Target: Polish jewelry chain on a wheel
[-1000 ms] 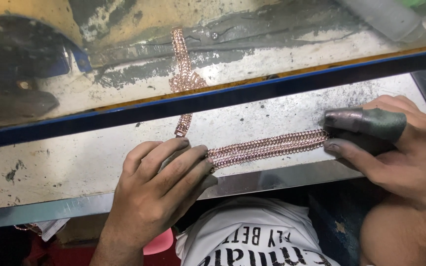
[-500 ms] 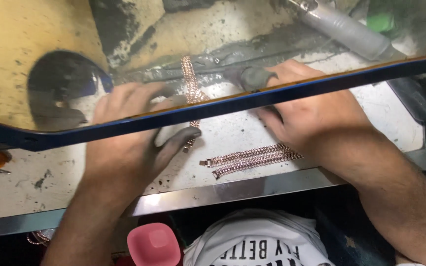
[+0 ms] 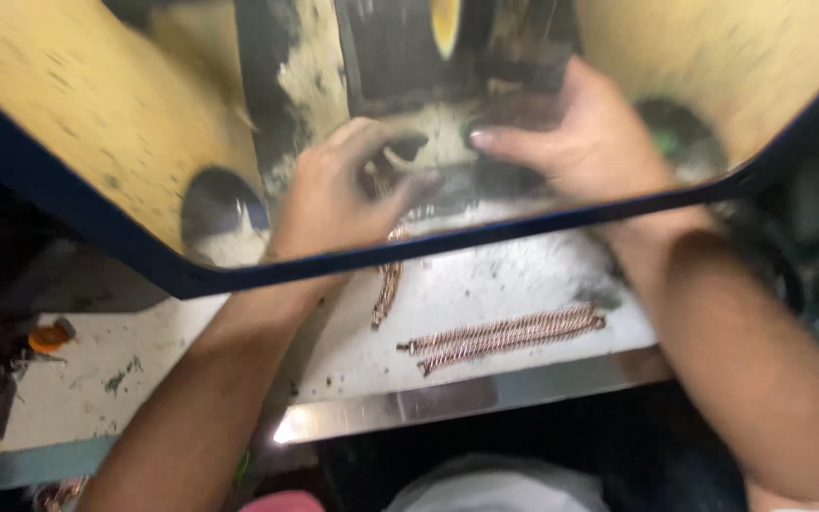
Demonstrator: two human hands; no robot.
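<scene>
Both my hands reach in behind a clear shield with a dark blue rim [image 3: 428, 248]. My left hand [image 3: 348, 194] has its fingers curled at the upper end of a copper-coloured chain [image 3: 388, 289], which trails from under the hand down onto the white bench. My right hand [image 3: 585, 142] rests with fingers stretched toward the left hand, over a dark, blurred thing; whether it grips anything I cannot tell. A second, doubled length of chain [image 3: 506, 334] lies loose on the bench, nearer to me, touched by neither hand.
A dark machine part with a yellow patch [image 3: 443, 28] stands behind the hands between yellow walls [image 3: 97, 104]. The dirty white bench [image 3: 533, 275] ends in a shiny metal edge [image 3: 466, 400]. A small orange thing [image 3: 47, 338] and dark clutter lie far left.
Both hands have moved up and further in behind the shield, and the view has tilted up. The doubled chain stays loose on the bench; the right hand let go of it a second ago.
</scene>
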